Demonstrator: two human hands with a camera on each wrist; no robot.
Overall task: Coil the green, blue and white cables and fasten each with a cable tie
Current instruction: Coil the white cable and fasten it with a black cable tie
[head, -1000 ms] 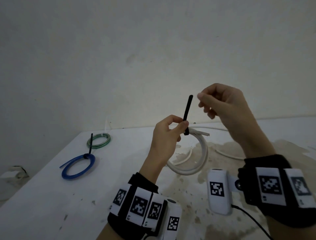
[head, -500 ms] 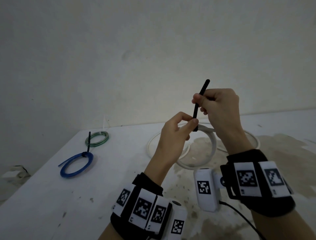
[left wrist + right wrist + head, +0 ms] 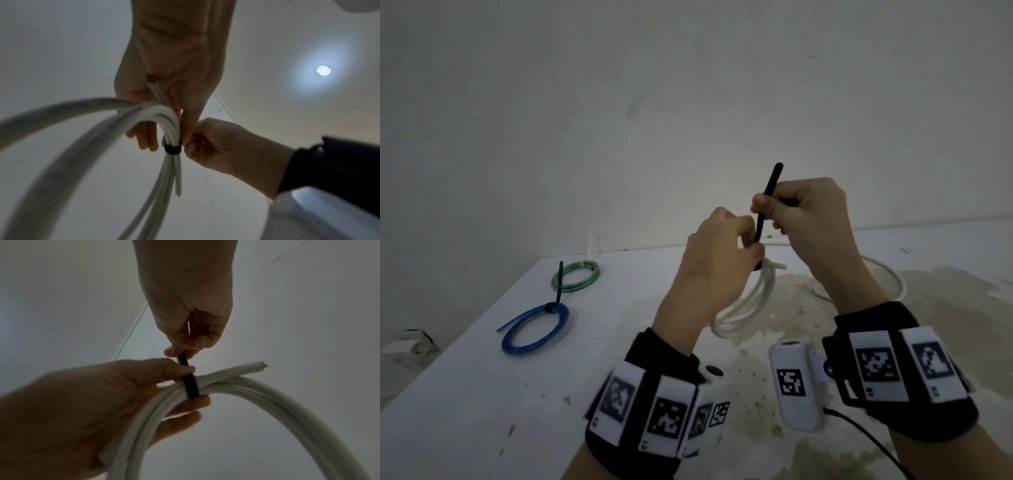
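My left hand [image 3: 717, 267] grips the coiled white cable [image 3: 748, 305] above the worktop [image 3: 465, 394], its black cable tie [image 3: 766, 205] wrapped around the strands. My right hand [image 3: 804, 219] pinches the tie's upright tail. The blue cable [image 3: 534, 329] and green cable [image 3: 576, 275] lie tied at the far left.

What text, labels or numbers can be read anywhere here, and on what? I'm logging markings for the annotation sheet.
No readable words or numbers.
White cable coil: faint print along the jacket, too blurred to read.
Wrist bands: square black-and-white coded markers, with a tiny mark under each too small to read.
White wrist camera: one coded marker, no words.
Black cable tie, blue cable coil, green cable coil: no visible marking.
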